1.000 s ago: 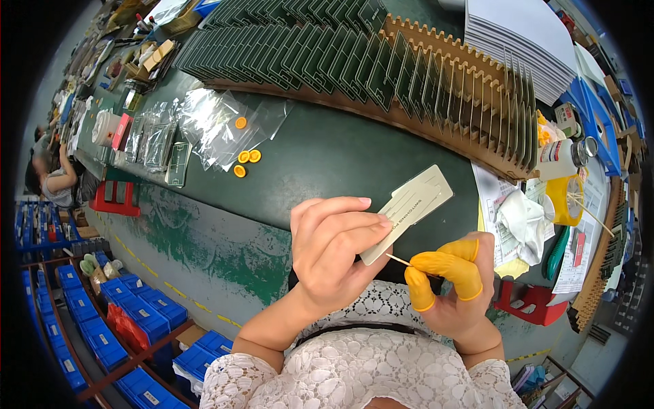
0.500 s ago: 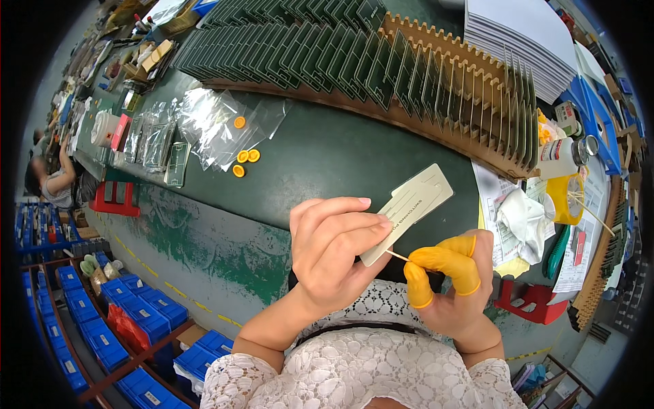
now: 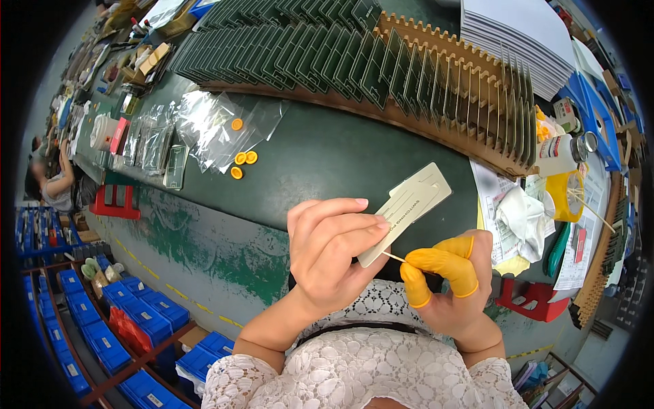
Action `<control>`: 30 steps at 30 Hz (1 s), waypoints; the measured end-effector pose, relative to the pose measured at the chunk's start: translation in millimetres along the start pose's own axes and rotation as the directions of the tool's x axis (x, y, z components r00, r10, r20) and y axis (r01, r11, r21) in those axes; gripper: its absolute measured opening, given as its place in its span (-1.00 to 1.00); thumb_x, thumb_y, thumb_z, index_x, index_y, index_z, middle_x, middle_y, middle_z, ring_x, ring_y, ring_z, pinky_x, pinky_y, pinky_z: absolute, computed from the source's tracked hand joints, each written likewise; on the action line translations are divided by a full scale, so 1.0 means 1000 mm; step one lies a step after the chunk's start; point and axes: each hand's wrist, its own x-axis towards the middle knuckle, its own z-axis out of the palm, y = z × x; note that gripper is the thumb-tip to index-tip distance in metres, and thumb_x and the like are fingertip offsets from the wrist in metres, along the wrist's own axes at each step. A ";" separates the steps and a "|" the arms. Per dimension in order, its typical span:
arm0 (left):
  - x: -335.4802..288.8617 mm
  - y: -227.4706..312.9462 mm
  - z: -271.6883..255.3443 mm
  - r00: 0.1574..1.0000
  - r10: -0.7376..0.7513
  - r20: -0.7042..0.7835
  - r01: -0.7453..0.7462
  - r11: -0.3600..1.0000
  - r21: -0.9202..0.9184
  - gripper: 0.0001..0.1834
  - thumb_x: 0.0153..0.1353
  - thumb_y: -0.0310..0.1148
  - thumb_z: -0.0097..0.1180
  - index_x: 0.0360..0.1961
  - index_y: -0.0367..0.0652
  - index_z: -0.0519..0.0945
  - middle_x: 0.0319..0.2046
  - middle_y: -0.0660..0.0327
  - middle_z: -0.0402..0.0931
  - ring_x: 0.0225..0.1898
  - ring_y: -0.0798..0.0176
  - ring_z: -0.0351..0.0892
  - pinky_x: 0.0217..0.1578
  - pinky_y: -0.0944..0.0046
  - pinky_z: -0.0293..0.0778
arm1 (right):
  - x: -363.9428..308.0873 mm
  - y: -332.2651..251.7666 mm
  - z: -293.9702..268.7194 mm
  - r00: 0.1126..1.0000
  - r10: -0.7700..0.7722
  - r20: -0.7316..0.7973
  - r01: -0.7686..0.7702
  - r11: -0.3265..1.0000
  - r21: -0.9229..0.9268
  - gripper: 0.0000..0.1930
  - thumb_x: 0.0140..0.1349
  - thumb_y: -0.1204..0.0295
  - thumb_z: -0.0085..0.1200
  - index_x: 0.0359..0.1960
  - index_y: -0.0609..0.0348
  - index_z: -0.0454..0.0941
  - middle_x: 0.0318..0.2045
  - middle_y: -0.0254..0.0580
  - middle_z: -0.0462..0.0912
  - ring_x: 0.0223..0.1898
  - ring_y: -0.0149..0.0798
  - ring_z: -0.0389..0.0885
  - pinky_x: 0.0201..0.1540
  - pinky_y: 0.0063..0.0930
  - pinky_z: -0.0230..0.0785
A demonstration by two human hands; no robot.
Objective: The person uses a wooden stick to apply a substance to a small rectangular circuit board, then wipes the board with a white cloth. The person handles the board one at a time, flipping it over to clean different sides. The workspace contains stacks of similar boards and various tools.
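A flat, pale cream panel with printed lines and a stepped edge [image 3: 419, 198] is pinched in my left hand [image 3: 334, 255], tilted up over the table's near edge. My right hand [image 3: 449, 279], with yellow finger cots on several fingers, grips a thin pale stick [image 3: 394, 257] between thumb and forefinger. The stick's far end meets the panel's lower edge, beside my left thumb; its tip is hidden there, so whether it touches the panel I cannot tell.
Long brown slotted racks [image 3: 470, 136] hold rows of green boards [image 3: 300, 58]. Yellow finger cots [image 3: 240, 158] lie by a clear plastic bag [image 3: 204, 129]. At right are a white bottle [image 3: 555, 157], a yellow cup with sticks [image 3: 565, 196], a crumpled white cloth [image 3: 521, 215] and a green brush [image 3: 557, 252].
Both hands, the panel and the stick keep nearly the same pose. The whole view has shifted only very slightly.
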 end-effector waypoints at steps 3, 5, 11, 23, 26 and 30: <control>0.000 0.000 0.002 1.000 -0.015 -0.007 0.015 1.000 0.008 -0.62 -0.23 -0.57 0.45 -0.32 -0.08 0.62 -0.30 0.30 0.67 -0.18 0.15 0.65 -0.12 0.18 0.37 | 0.002 0.003 -0.001 0.998 0.018 -0.055 -0.019 1.000 -0.018 -0.68 -0.09 0.46 0.45 -0.26 0.01 0.62 -0.42 -0.35 0.50 -0.42 -0.21 0.41 -0.33 -0.33 0.16; -0.002 -0.003 0.002 0.999 -0.037 -0.023 0.037 0.999 0.023 -0.62 -0.22 -0.59 0.44 -0.32 -0.08 0.61 -0.31 0.30 0.67 -0.18 0.14 0.65 -0.11 0.18 0.38 | 0.003 0.011 -0.004 0.992 0.056 -0.114 -0.060 0.998 -0.032 -0.69 -0.08 0.48 0.44 -0.27 0.03 0.62 -0.44 -0.34 0.50 -0.42 -0.20 0.41 -0.33 -0.33 0.16; -0.003 -0.011 -0.002 0.994 -0.075 -0.077 0.081 0.993 0.088 -0.62 -0.21 -0.67 0.41 -0.33 -0.09 0.60 -0.33 0.29 0.66 -0.20 0.13 0.66 -0.11 0.18 0.39 | 0.003 0.055 -0.011 0.995 0.090 -0.037 -0.096 0.953 -0.287 -0.77 -0.02 0.53 0.36 -0.31 0.15 0.60 -0.44 -0.25 0.47 -0.40 -0.14 0.39 -0.27 -0.29 0.15; -0.001 -0.011 0.000 0.996 -0.063 -0.065 0.068 0.995 0.075 -0.61 -0.21 -0.68 0.41 -0.32 -0.10 0.60 -0.34 0.29 0.65 -0.21 0.12 0.65 -0.13 0.20 0.39 | -0.006 0.072 0.006 0.988 0.055 0.144 -0.002 0.940 -0.343 -0.76 -0.10 0.52 0.34 -0.39 0.22 0.53 -0.39 -0.19 0.43 -0.33 -0.10 0.38 -0.23 -0.21 0.17; -0.002 -0.011 0.000 0.996 -0.066 -0.066 0.070 0.995 0.066 -0.61 -0.21 -0.68 0.42 -0.32 -0.10 0.60 -0.34 0.29 0.66 -0.20 0.12 0.65 -0.12 0.20 0.39 | -0.006 0.072 0.007 0.987 0.057 0.152 0.000 0.937 -0.350 -0.76 -0.11 0.52 0.34 -0.39 0.21 0.53 -0.39 -0.19 0.43 -0.33 -0.10 0.38 -0.23 -0.20 0.17; -0.002 -0.013 -0.001 0.997 -0.051 -0.053 0.054 0.998 0.045 -0.61 -0.21 -0.65 0.42 -0.32 -0.09 0.60 -0.32 0.29 0.66 -0.20 0.12 0.65 -0.12 0.18 0.38 | -0.002 0.065 0.002 0.994 0.071 0.087 -0.045 0.964 -0.264 -0.75 -0.09 0.53 0.36 -0.35 0.19 0.57 -0.40 -0.22 0.48 -0.36 -0.11 0.40 -0.25 -0.25 0.17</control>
